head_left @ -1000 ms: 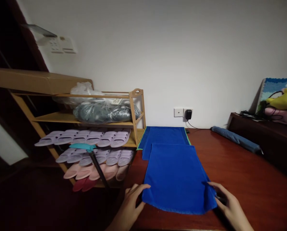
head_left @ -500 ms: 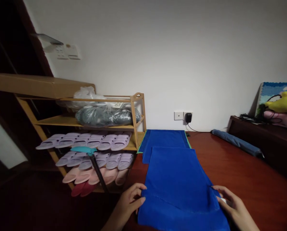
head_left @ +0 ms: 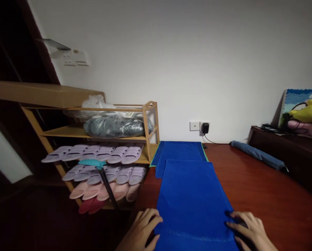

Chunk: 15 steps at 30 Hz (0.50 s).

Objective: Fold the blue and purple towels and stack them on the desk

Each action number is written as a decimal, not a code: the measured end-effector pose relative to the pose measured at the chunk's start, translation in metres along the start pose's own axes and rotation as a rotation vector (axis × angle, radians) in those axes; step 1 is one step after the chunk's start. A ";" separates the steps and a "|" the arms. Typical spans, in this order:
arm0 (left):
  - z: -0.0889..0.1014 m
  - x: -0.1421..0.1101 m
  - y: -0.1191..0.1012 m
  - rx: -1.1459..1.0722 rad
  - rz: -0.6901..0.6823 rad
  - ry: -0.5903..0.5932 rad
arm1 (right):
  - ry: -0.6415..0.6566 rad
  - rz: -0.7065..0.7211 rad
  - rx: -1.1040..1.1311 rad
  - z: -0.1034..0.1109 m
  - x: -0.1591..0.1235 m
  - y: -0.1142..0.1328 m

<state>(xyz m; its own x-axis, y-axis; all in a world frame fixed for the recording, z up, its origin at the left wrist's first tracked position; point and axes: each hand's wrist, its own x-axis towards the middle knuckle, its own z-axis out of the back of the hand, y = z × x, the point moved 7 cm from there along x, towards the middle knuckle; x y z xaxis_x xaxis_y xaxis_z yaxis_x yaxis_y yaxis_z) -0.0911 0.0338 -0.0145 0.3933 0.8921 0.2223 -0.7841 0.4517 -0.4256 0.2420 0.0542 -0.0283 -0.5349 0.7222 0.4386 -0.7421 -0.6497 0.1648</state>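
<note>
A blue cloth (head_left: 189, 195) lies long and flat on the reddish-brown wooden tabletop, with a stitched seam across its near part. Its far end overlaps more blue cloth (head_left: 182, 150) with green edging, spread toward the wall. My left hand (head_left: 144, 230) rests its curved fingertips on the left edge of the near cloth, thumb apart from the fingers. On the opposite edge, my right hand (head_left: 250, 228) touches the fabric with its fingers spread. The near end of the cloth runs out of view at the bottom.
Left of the table stands a wooden shoe rack (head_left: 145, 132) with several slippers (head_left: 131, 153), a plastic-wrapped bundle (head_left: 116, 123) and a cardboard box (head_left: 62, 96). A teal-topped black handle (head_left: 106, 181) rises before it. A rolled blue item (head_left: 257, 155) lies right, near a plugged-in adapter (head_left: 205, 128).
Both hands have moved slightly nearer me along the cloth's edges, and their fingers have come apart. The crease by my right hand has smoothed out, and the seam sits lower.
</note>
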 end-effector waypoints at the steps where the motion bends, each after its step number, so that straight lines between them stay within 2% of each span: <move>1: -0.002 0.001 0.000 0.014 -0.013 0.024 | 0.001 0.002 0.001 -0.001 0.002 0.000; 3: -0.003 0.003 0.001 0.036 -0.033 0.047 | 0.034 -0.016 0.015 -0.007 0.003 -0.006; 7: 0.002 0.006 -0.004 0.085 -0.112 -0.004 | 0.137 -0.066 0.070 -0.020 0.002 -0.016; 11: 0.007 0.006 -0.012 0.134 -0.173 -0.049 | 0.121 -0.116 0.079 -0.015 0.002 -0.017; 15: 0.008 0.006 -0.016 0.166 -0.216 -0.040 | 0.149 -0.087 0.099 -0.006 0.010 0.000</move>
<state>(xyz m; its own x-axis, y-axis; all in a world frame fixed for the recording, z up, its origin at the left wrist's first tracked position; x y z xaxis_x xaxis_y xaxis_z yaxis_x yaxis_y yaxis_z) -0.0803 0.0317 0.0004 0.5433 0.7729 0.3279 -0.7535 0.6211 -0.2157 0.2346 0.0629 -0.0291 -0.5295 0.7993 0.2843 -0.7490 -0.5978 0.2857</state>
